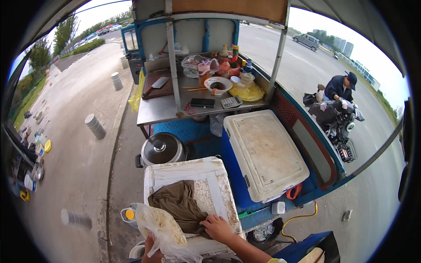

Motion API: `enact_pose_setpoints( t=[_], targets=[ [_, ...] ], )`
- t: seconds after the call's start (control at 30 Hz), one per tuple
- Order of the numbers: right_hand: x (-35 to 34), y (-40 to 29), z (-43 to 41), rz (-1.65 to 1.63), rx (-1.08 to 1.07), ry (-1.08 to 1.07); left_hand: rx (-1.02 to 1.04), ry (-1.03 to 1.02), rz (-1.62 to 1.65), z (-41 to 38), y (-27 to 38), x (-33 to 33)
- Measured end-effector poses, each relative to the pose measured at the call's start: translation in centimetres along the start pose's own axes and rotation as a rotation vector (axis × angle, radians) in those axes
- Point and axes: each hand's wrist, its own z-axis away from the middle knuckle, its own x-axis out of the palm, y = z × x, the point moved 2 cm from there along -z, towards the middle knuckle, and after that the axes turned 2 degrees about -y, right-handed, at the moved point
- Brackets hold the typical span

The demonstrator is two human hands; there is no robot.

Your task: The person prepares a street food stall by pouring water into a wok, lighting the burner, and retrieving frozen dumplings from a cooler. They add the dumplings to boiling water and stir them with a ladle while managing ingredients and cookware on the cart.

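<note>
My left hand (pixel 152 249) grips a clear plastic bag (pixel 161 227) of pale strands that look like noodles, at the bottom of the view. The bag hides part of the hand. My right hand (pixel 215 227) pinches the near right edge of a crumpled brown cloth (pixel 179 205). This cloth is spread on a white foam box (pixel 215 189) patched with white tape. Beside the bag, to its left, a clear bottle with a yellow cap (pixel 130 214) shows in part.
A lidded pot (pixel 159 148) stands beyond the foam box. On its right is a blue storage bin with a whitish lid (pixel 266 151). The metal counter (pixel 158 110) bears a cleaver (pixel 158 83), a bowl (pixel 218 84), a calculator (pixel 231 102) and bottles. A person (pixel 340 86) is by a scooter outside.
</note>
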Motion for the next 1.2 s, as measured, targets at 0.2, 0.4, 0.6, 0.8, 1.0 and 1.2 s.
enact_pose_setpoints(
  t=[0.2,0.4,0.6,0.8,1.0,1.2],
  targets=[
    [-8.3,-1.3,4.2,-0.37,0.236,0.241,-0.067,-0.117,-0.734,-1.9,-3.3,3.9],
    [-12.0,-5.6,13.9,-1.043,0.376,0.354,-0.259,-0.453,-0.914,-1.9,-11.4,10.1],
    [-12.8,-9.6,27.4,-1.178,0.588,0.822,-0.433,-1.239,-1.073,6.9,-21.2,16.8],
    [-8.1,-17.1,50.6,-1.151,0.591,1.221,-1.024,-1.553,-1.003,23.9,-32.6,19.3],
    [2.7,-29.7,72.6,-1.023,0.824,1.838,-1.411,-1.305,-1.003,44.9,-44.5,14.8],
    [7.3,-49.4,91.3,-0.125,1.792,1.957,-1.924,-1.791,-0.894,64.2,-50.3,17.2]
  ],
)
